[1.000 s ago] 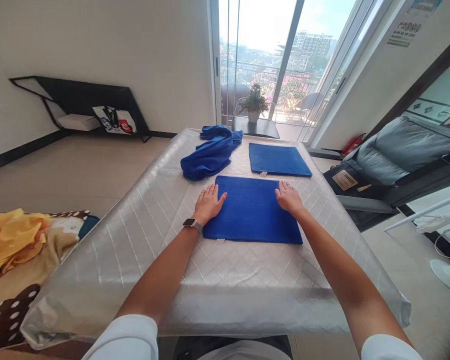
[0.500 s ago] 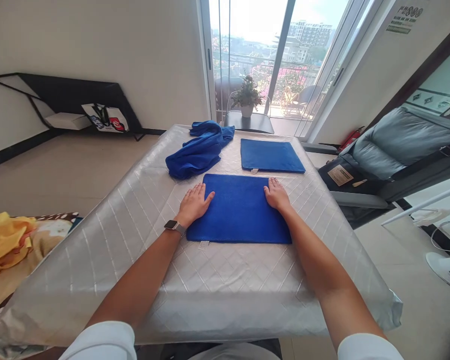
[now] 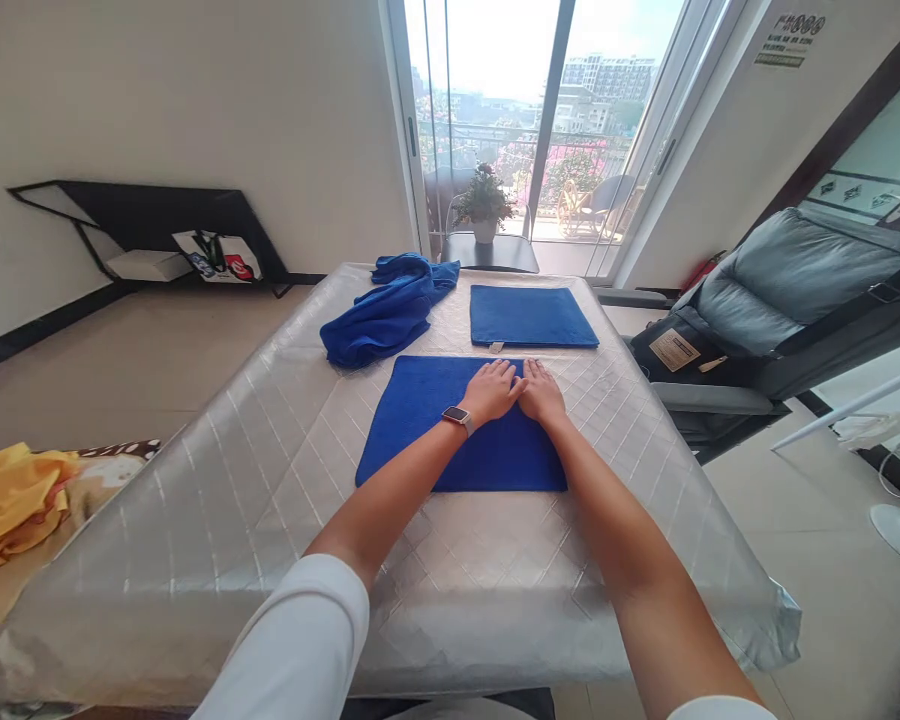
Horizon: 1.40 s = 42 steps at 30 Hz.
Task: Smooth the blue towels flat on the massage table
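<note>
A flat, folded blue cloth [image 3: 405, 430] lies on the table in front of me. My left hand [image 3: 493, 390], with a watch at its wrist, rests palm down on the cloth's upper right part, fingers stretched out. Right beside it, at the cloth's far right corner, my right hand [image 3: 542, 390] lies flat too, the two hands almost touching. Beyond them is a second folded blue cloth [image 3: 532, 316] with a small white tag at its near edge. A crumpled blue cloth [image 3: 390, 310] lies to its left.
A silvery quilted cover [image 3: 270, 500] spreads over the table. A grey armchair [image 3: 787, 290] with a dark bag stands to the right. Behind the table, a potted plant [image 3: 485, 205] sits on a chair by the sliding door. Yellow fabric [image 3: 15, 500] lies at lower left.
My left hand has moved right, from the cloth's left edge across to beside my right hand. The right hand stays near the same corner. The view has shifted slightly.
</note>
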Each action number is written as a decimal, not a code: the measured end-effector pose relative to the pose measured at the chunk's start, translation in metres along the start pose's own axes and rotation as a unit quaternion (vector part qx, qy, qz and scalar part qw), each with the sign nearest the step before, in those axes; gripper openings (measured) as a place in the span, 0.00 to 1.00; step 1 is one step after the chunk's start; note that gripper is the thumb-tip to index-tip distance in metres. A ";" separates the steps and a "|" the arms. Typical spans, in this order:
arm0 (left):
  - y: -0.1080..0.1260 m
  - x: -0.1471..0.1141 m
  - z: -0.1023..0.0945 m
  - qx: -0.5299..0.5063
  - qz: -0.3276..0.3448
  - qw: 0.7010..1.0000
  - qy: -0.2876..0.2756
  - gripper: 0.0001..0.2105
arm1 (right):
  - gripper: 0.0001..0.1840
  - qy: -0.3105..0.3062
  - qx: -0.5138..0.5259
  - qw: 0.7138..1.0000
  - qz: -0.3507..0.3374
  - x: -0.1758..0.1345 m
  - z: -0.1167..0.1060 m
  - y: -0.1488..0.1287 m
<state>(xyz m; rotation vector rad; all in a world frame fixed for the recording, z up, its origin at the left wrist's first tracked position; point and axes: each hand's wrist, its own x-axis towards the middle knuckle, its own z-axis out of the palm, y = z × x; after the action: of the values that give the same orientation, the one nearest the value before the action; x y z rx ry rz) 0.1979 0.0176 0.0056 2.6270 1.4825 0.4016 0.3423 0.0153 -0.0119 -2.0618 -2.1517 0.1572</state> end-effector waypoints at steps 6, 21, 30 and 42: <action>0.001 0.021 0.020 -0.037 -0.040 0.998 -0.026 0.34 | 0.34 -0.002 -0.003 1.000 -0.002 0.000 -0.001 0.000; -0.165 -0.063 -0.019 0.017 -0.205 0.978 0.015 0.39 | 0.36 -0.008 -0.005 1.000 0.018 0.005 0.000 -0.002; -0.162 -0.062 -0.015 -0.007 -0.212 0.976 0.040 0.39 | 0.36 -0.010 -0.024 0.999 0.019 0.007 0.000 -0.001; -0.161 -0.060 -0.016 -0.007 -0.215 0.975 0.048 0.37 | 0.33 0.051 -0.040 0.998 -0.011 -0.020 -0.008 -0.009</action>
<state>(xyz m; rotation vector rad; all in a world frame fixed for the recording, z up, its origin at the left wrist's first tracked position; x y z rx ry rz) 0.0311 0.0491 -0.0239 2.2106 2.0043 0.4933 0.3359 -0.0051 -0.0028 -2.0404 -2.1515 -0.0379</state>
